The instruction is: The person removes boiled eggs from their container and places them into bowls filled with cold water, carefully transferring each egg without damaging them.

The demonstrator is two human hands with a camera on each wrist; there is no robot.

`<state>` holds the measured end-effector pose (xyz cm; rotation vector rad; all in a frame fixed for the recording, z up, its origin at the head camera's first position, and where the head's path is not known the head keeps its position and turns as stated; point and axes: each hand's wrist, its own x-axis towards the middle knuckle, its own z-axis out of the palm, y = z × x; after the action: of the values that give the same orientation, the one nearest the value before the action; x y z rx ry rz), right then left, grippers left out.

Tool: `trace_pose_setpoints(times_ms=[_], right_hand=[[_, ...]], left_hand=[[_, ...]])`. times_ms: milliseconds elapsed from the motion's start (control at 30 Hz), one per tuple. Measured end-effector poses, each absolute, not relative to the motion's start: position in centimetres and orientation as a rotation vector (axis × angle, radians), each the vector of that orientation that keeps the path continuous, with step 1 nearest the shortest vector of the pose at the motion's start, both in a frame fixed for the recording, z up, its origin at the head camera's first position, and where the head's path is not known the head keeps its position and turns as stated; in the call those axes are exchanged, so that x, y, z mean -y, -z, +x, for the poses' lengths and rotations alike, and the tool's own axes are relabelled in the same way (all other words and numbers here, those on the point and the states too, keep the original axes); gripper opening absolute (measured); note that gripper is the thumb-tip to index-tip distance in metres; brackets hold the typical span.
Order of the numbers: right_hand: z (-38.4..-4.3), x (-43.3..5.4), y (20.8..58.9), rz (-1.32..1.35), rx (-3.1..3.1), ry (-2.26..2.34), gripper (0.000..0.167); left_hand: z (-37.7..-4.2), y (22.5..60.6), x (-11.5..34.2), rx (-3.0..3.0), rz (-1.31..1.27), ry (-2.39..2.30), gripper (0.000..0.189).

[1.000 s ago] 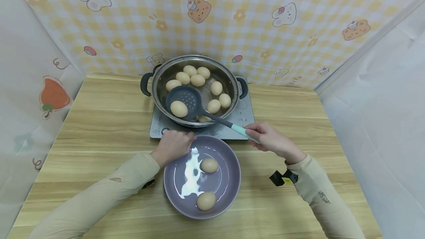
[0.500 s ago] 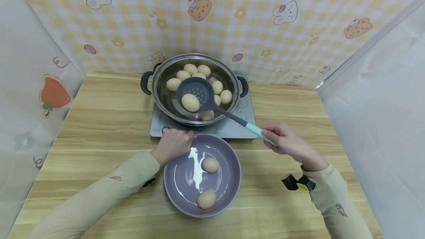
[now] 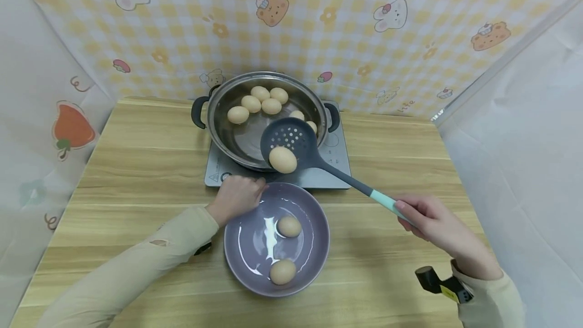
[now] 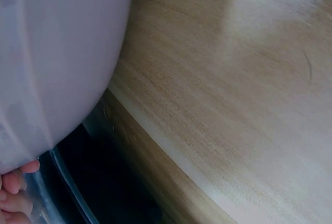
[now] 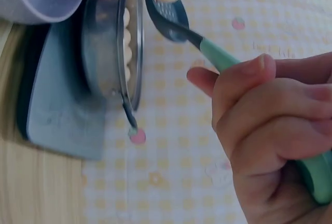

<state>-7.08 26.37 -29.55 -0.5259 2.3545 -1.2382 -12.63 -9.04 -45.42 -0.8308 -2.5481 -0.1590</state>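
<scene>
My right hand [image 3: 432, 221] grips the mint-green handle of a dark grey skimmer [image 3: 291, 138]. A single brown egg [image 3: 283, 160] lies in the skimmer's perforated bowl, raised over the front rim of the steel pot [image 3: 218, 138]. Inside the pot are several more eggs [image 3: 272, 106], some hidden behind the skimmer. My left hand [image 3: 239, 197] holds the upper left rim of a purple dish [image 3: 231, 262], its fingertips [image 4: 31, 166] showing under the rim in the left wrist view. Two eggs sit in that dish, one near the middle [image 3: 289, 227] and one toward the front [image 3: 283, 272].
The pot stands on a grey induction cooker [image 3: 314, 181] at the back of the wooden table [image 3: 150, 166]. Behind it hangs a yellow checked cloth [image 3: 319, 29], with white sheets on both sides. Black pot handles [image 3: 199, 112] stick out left and right.
The skimmer has risen and moved right and toward me, carrying its egg from inside the pot to over the front rim. My left hand stays on the dish.
</scene>
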Motion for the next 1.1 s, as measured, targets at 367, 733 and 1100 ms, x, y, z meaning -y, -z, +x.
trace_pose_setpoints(times_ms=[367, 733, 1100], right_hand=[[-4.6, -28.9, 30.3, -0.533, -2.402, 1.23, 0.029], [-2.9, -30.3, 31.8, -0.538, -2.505, 1.121, 0.025], [-2.0, -30.6, 33.2, -0.538, -2.431, 1.111, 0.023]], left_hand=[[-12.7, 45.5, 9.0, 2.551, -0.831, 0.171, 0.029], [-12.7, 45.5, 9.0, 2.565, -0.832, 0.174, 0.025], [-12.7, 45.5, 9.0, 2.56, -0.824, 0.161, 0.025]])
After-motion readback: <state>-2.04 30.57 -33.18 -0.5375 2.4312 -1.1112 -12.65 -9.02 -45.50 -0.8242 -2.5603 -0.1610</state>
